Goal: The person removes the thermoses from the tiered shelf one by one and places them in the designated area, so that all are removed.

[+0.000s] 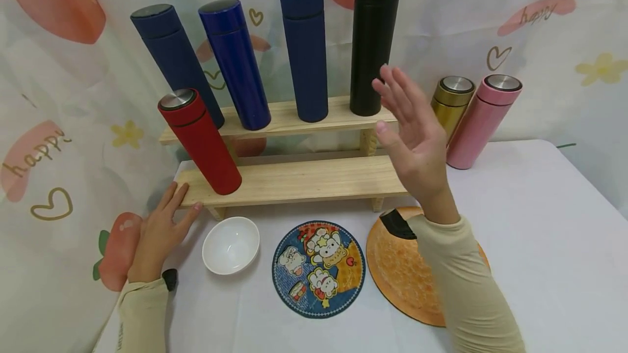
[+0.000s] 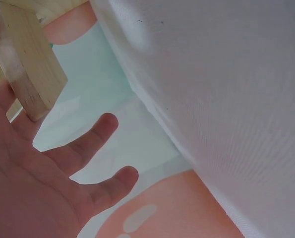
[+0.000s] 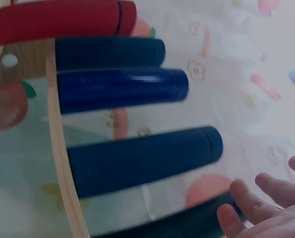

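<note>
My left hand (image 1: 163, 230) rests at the left end of a two-tier wooden shelf (image 1: 304, 181), fingers spread. In the left wrist view, fingers of the left hand (image 2: 43, 163) lie against the board's end (image 2: 35, 64). A red thermos flask (image 1: 201, 143) stands on the lower tier beside this hand. Raised in front of the shelf's right side, my right hand (image 1: 417, 132) holds nothing, its fingers extended. It overlaps the lower part of a black flask (image 1: 375, 42) on the upper tier. The right wrist view shows the right hand (image 3: 266, 213) near that flask's top.
Dark blue flasks (image 1: 306, 59) and a glossy blue flask (image 1: 235, 64) share the upper tier. Gold (image 1: 448, 105) and pink flasks (image 1: 483, 124) stand right of the shelf. In front lie a white bowl (image 1: 230, 247), a cartoon mat (image 1: 319, 268) and an orange-brown round mat (image 1: 399, 266).
</note>
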Motion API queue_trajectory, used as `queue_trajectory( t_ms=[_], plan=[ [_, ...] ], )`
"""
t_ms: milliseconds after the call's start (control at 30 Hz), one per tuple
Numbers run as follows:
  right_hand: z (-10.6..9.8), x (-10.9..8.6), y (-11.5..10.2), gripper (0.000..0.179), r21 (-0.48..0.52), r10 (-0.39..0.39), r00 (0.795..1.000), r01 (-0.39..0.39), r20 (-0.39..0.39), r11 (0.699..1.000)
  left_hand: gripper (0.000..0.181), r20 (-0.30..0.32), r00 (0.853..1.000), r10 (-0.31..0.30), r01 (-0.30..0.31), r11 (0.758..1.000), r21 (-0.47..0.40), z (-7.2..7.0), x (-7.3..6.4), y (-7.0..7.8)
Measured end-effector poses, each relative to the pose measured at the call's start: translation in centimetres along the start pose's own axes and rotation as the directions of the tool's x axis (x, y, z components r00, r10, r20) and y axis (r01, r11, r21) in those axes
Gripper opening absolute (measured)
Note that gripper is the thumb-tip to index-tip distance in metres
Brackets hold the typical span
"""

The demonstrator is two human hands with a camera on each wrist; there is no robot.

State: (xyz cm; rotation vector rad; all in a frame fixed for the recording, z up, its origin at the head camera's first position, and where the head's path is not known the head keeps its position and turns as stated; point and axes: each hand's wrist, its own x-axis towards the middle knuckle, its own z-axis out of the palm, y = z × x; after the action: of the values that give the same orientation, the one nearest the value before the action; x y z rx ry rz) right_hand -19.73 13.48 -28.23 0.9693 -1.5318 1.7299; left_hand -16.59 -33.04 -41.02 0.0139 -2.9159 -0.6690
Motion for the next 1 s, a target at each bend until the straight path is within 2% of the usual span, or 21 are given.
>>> queue_trajectory(
  t_ms=[167,300,400,533,733,1000],
  plan=[
    [2.9,-0.7,0.8,0.064,-0.033,0.047,0.989,-0.043,0.138,0.999,0.080,-0.017,1.000,-0.003,0.003,1.000,-0.003,-0.2,-0.1,-0.3],
    [5.5,-1.3,1.9,0.066,-0.009,0.078,0.972,-0.078,0.221,0.997,0.080,-0.020,1.000,-0.002,0.002,1.000,-0.006,-0.2,-0.1,-0.5],
    [7.8,-1.6,2.8,0.068,0.012,0.135,0.955,-0.143,0.264,0.990,0.080,-0.007,1.000,-0.010,0.010,1.000,0.003,-0.2,0.0,-0.7],
    [10.7,-1.7,4.0,0.069,0.004,0.233,0.920,-0.247,0.315,0.969,0.081,0.013,1.000,-0.021,0.021,1.000,0.001,0.1,0.2,-0.6],
    [14.2,-1.5,5.7,0.073,-0.010,0.377,0.858,-0.399,0.348,0.917,0.078,-0.018,1.000,0.007,-0.007,1.000,0.006,0.5,0.4,-0.4],
    [17.8,-1.3,7.2,0.080,-0.026,0.507,0.782,-0.535,0.362,0.844,0.078,-0.025,1.000,0.014,-0.013,1.000,0.015,0.3,0.3,-0.5]
  ],
)
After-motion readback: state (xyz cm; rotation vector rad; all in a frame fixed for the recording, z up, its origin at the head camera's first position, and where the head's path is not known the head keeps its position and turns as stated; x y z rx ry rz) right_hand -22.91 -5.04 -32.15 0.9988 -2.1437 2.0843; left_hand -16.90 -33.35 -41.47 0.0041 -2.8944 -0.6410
